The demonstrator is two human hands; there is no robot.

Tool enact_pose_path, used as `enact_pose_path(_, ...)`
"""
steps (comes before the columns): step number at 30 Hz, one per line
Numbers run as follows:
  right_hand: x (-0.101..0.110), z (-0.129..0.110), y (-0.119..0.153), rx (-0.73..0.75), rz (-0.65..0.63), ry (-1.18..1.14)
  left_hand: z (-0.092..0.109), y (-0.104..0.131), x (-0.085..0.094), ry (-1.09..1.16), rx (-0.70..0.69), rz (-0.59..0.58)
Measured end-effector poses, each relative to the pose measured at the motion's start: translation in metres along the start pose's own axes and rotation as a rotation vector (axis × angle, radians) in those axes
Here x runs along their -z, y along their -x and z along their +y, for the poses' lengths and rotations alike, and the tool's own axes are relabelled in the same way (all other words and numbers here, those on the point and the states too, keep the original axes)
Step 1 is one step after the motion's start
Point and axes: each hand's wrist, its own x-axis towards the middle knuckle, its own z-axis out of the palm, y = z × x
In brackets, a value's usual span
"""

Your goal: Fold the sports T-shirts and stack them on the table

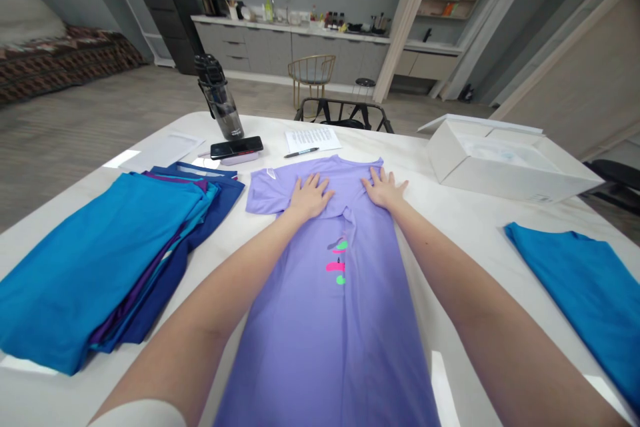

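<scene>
A lavender T-shirt [310,307] lies along the white table in front of me, its right side folded over lengthwise. Pink and green print shows partly beside the fold. My left hand [309,197] rests flat on the shirt near its left sleeve, fingers spread. On the upper right, close to the collar, my right hand [384,188] presses down with its fingers apart. To my left is a stack of folded blue, purple and navy clothes [110,227]. A folded blue garment [585,280] lies at the right.
A white open box [515,173] stands at the back right of the table [415,147]. Toward the back left are a water bottle [223,103], a phone [237,147], a printed sheet [314,139] and a pen [301,153]. Chairs and a kitchen counter lie beyond.
</scene>
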Motion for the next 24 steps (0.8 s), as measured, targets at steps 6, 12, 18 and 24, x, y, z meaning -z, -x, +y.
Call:
enact_pose_path(6, 0.016, -0.063, 0.005, 0.217, 0.265, -0.04, -0.071, 0.01, 0.033, -0.164, 0.209, 0.113)
enact_pose_path(12, 0.009, -0.163, -0.017, 0.45, 0.03, -0.214, -0.115, 0.007, 0.054, -0.307, 0.314, 0.116)
enact_pose_path(18, -0.009, -0.195, -0.038, 0.422, -0.001, -0.142, -0.116, 0.013, 0.066, -0.36, 0.339, 0.114)
enact_pose_path(24, -0.01, -0.196, -0.038, 0.421, 0.021, -0.169, -0.103, 0.023, 0.091, -0.222, 0.264, 0.249)
